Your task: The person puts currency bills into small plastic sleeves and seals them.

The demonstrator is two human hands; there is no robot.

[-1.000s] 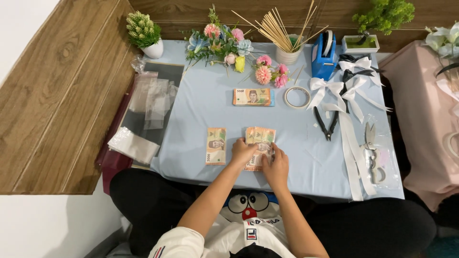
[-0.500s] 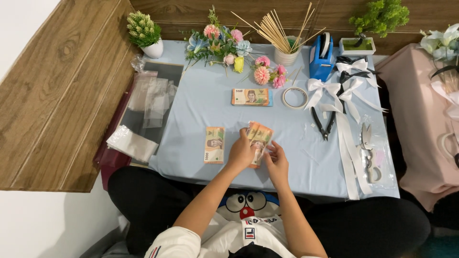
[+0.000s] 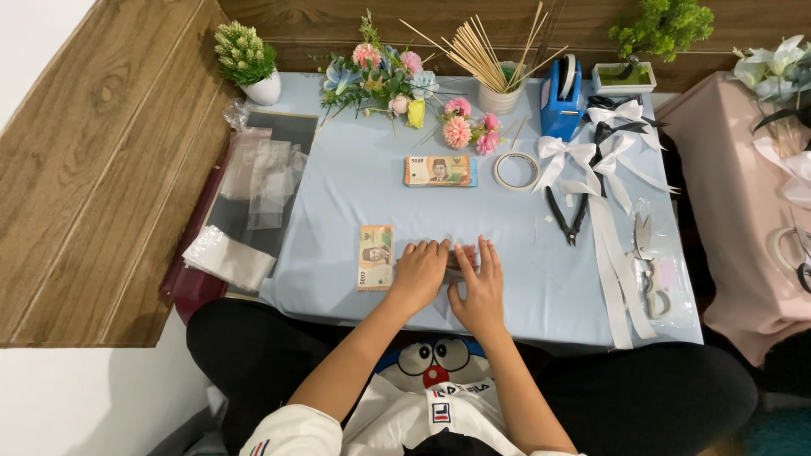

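Both my hands lie flat, side by side, near the front edge of the light blue table (image 3: 355, 203). My left hand (image 3: 420, 270) and my right hand (image 3: 479, 283) press down on a small pile of banknotes (image 3: 457, 258), of which only a sliver shows between them. A single brownish banknote (image 3: 376, 257) lies lengthwise just left of my left hand. A second stack of banknotes (image 3: 438, 171) rests farther back in the middle of the table.
Artificial flowers (image 3: 384, 80), a cup of wooden sticks (image 3: 500, 89), a blue tape dispenser (image 3: 561, 100) and a tape roll (image 3: 516, 170) line the back. White ribbon bows (image 3: 591, 156), pliers (image 3: 564, 213) and scissors (image 3: 646, 262) lie right. Clear plastic sleeves (image 3: 262, 173) lie left.
My hands were holding the banknote pile lifted and tilted above the table. They have lowered it and now press it flat against the table surface.
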